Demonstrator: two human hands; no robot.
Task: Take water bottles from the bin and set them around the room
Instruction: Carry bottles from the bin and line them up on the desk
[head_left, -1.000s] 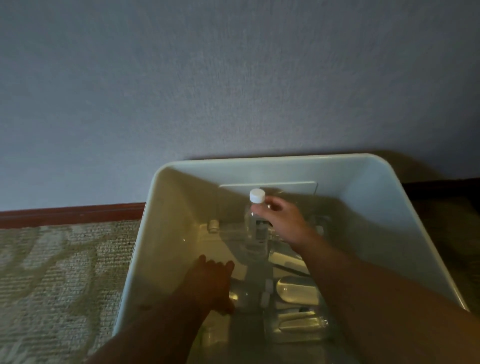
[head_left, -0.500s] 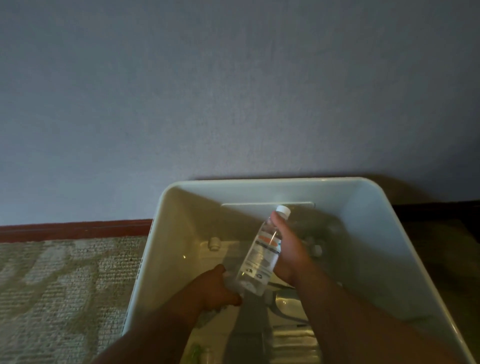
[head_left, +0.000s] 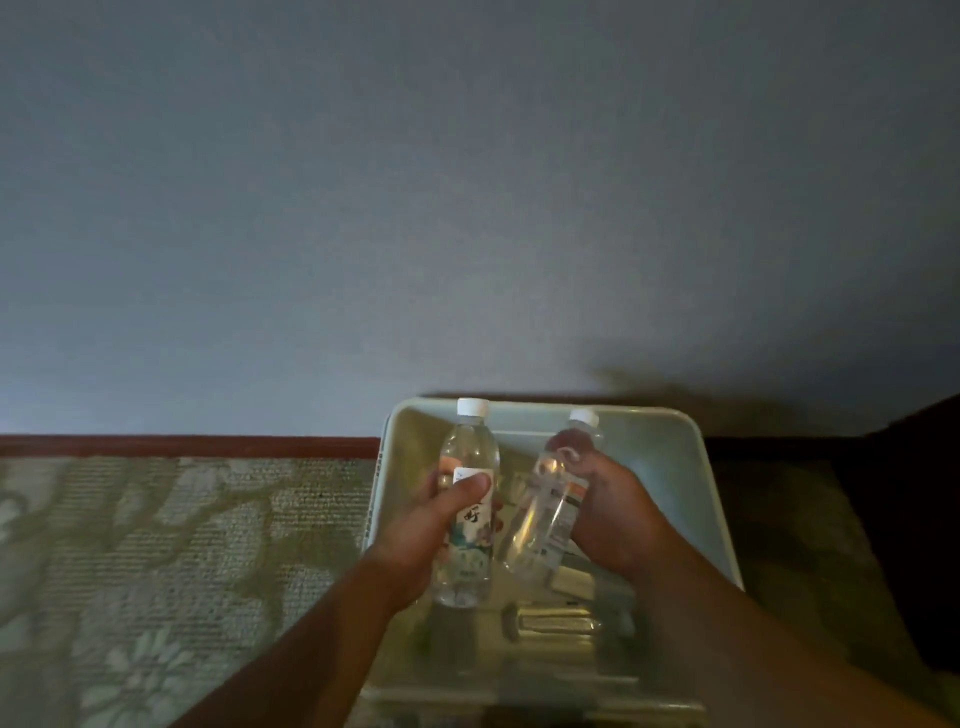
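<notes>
A pale plastic bin (head_left: 696, 467) stands on the floor against the wall. My left hand (head_left: 415, 535) grips a clear water bottle (head_left: 467, 452) with a white cap and a picture label, held upright above the bin's left side. My right hand (head_left: 608, 514) grips a second clear bottle (head_left: 545, 514) with a white cap, tilted with its cap up and to the right. More bottles (head_left: 556, 621) lie on the bin's bottom below my hands.
A grey wall fills the upper view, with a dark red baseboard (head_left: 187, 446) along its foot. Patterned carpet (head_left: 156, 571) spreads left of the bin. A dark piece of furniture (head_left: 914, 519) stands at the right.
Both hands have risen out of the bin, each with a bottle. My left hand was down among the bottles and now holds one upright. The view has pulled back from the bin.
</notes>
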